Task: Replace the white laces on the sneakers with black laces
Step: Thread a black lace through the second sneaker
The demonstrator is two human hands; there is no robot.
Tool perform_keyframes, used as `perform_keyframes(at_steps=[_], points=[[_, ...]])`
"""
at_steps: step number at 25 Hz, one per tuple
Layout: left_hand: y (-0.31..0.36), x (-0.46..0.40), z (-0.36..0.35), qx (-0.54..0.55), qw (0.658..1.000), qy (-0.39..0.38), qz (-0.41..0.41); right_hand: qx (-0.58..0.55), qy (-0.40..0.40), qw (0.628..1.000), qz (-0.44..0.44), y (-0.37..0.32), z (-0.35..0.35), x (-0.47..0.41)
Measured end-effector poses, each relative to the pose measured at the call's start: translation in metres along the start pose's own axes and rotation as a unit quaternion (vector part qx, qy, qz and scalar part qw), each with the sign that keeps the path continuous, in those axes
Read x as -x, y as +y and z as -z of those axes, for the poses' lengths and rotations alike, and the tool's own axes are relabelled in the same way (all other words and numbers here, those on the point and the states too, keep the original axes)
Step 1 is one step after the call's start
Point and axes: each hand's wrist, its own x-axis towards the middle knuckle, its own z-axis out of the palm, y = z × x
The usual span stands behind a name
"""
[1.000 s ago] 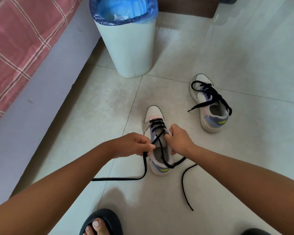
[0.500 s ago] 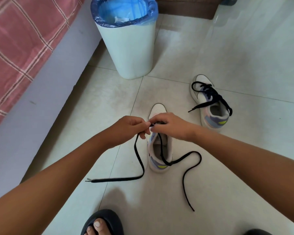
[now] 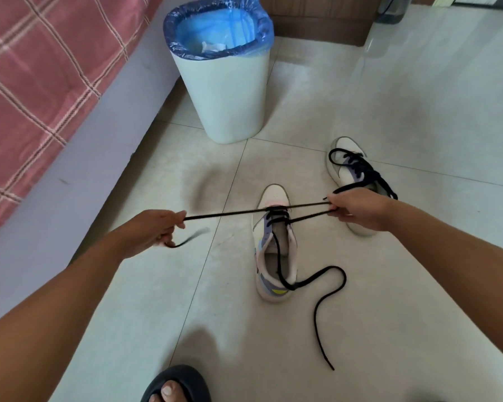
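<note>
A white sneaker (image 3: 273, 195) with lilac panels stands on the floor tiles, toe pointing away. A black lace (image 3: 224, 213) runs taut through its upper eyelets. My left hand (image 3: 151, 230) grips one stretch of the lace out to the left, the blurred tip dangling below the fist. My right hand (image 3: 357, 208) pinches the lace on the right of the shoe. The lace's other end (image 3: 325, 297) trails from the shoe's opening across the floor. A second sneaker (image 3: 346, 169) with a black lace lies behind my right hand, partly hidden.
A white bin (image 3: 227, 91) with a blue liner stands beyond the shoes. A bed with a pink checked cover (image 3: 41, 82) runs along the left. My foot in a dark slipper (image 3: 174, 384) is at the bottom edge. Wooden furniture (image 3: 317, 21) is at the back.
My hands were together over the near sneaker's eyelets. They have pulled apart, left hand leftward and right hand rightward, drawing the black lace straight and taut across the shoe.
</note>
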Motion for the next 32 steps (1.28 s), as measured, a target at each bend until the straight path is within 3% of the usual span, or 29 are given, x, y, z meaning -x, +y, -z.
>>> perform_keyframes(at_steps=[3, 5, 7, 10, 13, 16, 19, 24, 29, 32], points=[[-0.020, -0.005, 0.015, -0.007, 0.997, 0.047, 0.067, 0.264, 0.023, 0.964, -0.005, 0.014, -0.002, -0.007], [-0.010, -0.003, 0.003, -0.006, 0.998, 0.025, 0.052, 0.371, 0.050, 0.924, 0.074, 0.004, -0.021, -0.002], [0.017, 0.005, -0.029, -0.067, 0.997, -0.040, -0.008, 0.273, 0.032, 0.948, 0.158, -0.017, -0.047, 0.010], [0.066, 0.023, -0.089, -0.130, 0.976, -0.131, -0.113, 0.098, -0.108, 0.975, 0.166, -0.049, -0.084, 0.032], [0.087, 0.026, -0.114, -0.119, 0.969, -0.156, -0.150, 0.156, -0.194, 0.956, 0.156, -0.059, -0.083, 0.044], [0.085, 0.022, -0.108, -0.094, 0.976, -0.141, -0.136, 0.210, -0.145, 0.959, 0.123, -0.053, -0.043, 0.048], [0.079, 0.022, -0.099, -0.062, 0.981, -0.135, -0.128, 0.208, -0.173, 0.957, 0.101, -0.038, -0.015, 0.058], [0.097, 0.035, -0.129, -0.111, 0.964, -0.180, -0.158, 0.281, -0.169, 0.915, 0.234, -0.038, -0.037, 0.066], [0.107, 0.030, -0.119, -0.121, 0.966, -0.153, -0.172, 0.242, -0.115, 0.943, 0.196, -0.041, 0.004, 0.082], [0.103, 0.032, -0.114, -0.124, 0.964, -0.156, -0.176, 0.229, -0.134, 0.961, 0.079, -0.031, 0.046, 0.100]])
